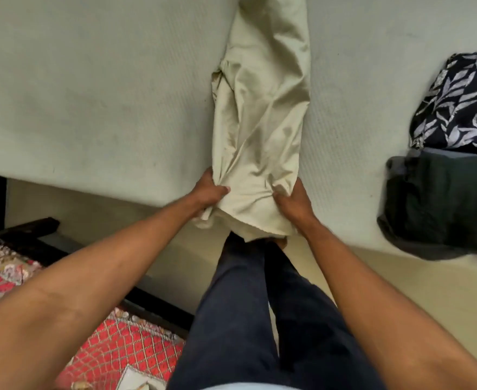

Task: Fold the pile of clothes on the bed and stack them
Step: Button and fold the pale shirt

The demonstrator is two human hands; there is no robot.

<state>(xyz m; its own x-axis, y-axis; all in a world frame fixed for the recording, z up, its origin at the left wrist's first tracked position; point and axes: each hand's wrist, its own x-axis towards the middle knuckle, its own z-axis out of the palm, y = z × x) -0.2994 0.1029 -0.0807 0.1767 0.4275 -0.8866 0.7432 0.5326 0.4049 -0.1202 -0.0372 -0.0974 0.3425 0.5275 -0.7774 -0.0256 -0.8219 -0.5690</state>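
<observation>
The long cream fabric garment (262,114) lies on the pale woven bed (91,94), running away from me, its near end over the edge between my left hand (207,190) and right hand (295,202). Well right of it sits a folded dark-green garment (440,204), a navy leaf-print cloth (459,105) just behind.

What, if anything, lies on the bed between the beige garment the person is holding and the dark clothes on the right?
Nothing visible does. The left hand and right hand both grip the near end of the beige garment, and only bare bed lies between it and the dark green garment and leaf-print garment.
</observation>
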